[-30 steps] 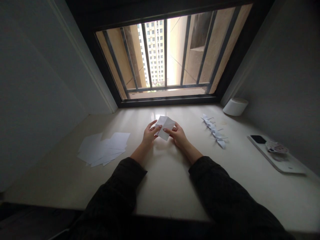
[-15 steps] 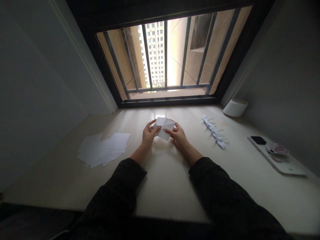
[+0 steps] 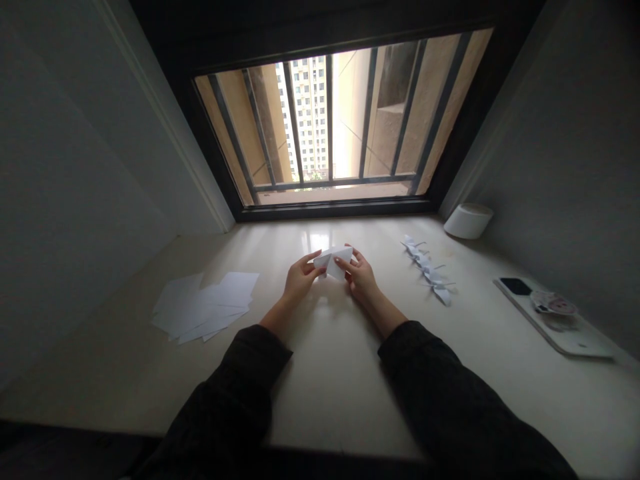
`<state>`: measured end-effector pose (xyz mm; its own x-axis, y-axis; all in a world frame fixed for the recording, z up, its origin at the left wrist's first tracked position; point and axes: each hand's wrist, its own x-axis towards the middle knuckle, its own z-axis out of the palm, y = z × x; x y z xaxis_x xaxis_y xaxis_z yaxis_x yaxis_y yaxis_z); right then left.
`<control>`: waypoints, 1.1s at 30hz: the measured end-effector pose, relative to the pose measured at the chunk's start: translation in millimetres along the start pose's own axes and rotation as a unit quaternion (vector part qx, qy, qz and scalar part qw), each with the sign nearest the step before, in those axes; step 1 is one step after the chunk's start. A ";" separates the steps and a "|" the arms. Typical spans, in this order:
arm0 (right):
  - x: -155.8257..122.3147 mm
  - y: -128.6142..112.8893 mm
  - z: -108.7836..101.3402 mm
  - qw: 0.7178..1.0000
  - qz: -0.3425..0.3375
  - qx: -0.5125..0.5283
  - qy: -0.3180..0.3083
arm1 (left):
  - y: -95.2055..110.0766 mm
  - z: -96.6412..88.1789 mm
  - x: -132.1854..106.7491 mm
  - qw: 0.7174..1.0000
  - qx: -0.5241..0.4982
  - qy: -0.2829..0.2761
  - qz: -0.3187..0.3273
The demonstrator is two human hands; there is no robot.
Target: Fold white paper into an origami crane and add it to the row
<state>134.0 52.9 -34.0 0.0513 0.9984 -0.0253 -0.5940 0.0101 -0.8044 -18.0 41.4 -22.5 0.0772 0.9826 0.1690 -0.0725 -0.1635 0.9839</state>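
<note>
A small white sheet of paper (image 3: 334,259), partly folded, is held just above the pale desk (image 3: 330,360) in front of the window. My left hand (image 3: 300,277) pinches its left edge between thumb and fingers. My right hand (image 3: 361,277) grips its right side, fingers curled over the top. Both forearms wear dark sleeves. The paper looks collapsed into a narrow, low shape with a crease across it.
A loose pile of white sheets (image 3: 205,307) lies to the left. A row of folded paper figures (image 3: 428,272) runs to the right. Farther right are a white round container (image 3: 468,220) and a white tablet (image 3: 555,319) with a dark phone on it. A barred window (image 3: 330,120) is behind.
The paper was spread wide between my hands and has since been pushed together into a flatter, narrower fold. My hands came closer together, and the camera tilted slightly.
</note>
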 end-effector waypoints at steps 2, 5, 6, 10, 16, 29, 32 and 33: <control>0.6 0.3 -0.2 1.000 0.000 0.006 0.004 | -0.4 1.4 -0.7 1.000 0.005 -0.007 -0.004; 0.8 1.3 -0.3 1.000 0.003 0.005 0.006 | 1.7 5.3 -4.4 0.999 0.024 0.023 -0.010; 0.7 1.7 -0.3 1.000 0.002 -0.001 0.006 | 2.8 6.8 -6.0 0.998 0.033 0.049 -0.011; -1.2 3.0 0.3 0.999 -0.011 -0.040 -0.008 | 6.1 10.4 -11.6 0.989 0.079 0.122 0.000; -7.1 1.5 5.1 0.993 -0.056 -0.075 -0.078 | 5.5 11.8 -12.2 0.982 0.101 0.157 0.030; -6.5 4.2 -1.2 0.934 -0.187 -0.304 0.019 | -1.5 11.2 -10.8 0.978 0.175 0.092 0.061; -7.6 3.4 -0.4 0.929 -0.196 -0.314 0.014 | -7.2 8.4 -7.0 0.973 0.190 0.108 0.077; -8.2 3.3 0.1 0.928 -0.199 -0.315 0.010 | -8.5 7.9 -5.9 0.974 0.181 0.113 0.080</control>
<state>131.6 44.8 -36.4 0.1834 0.9217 0.3417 0.0627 0.3359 -0.9398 -10.0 36.2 -31.5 -0.1302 0.9297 0.3445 0.2925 -0.2960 0.9093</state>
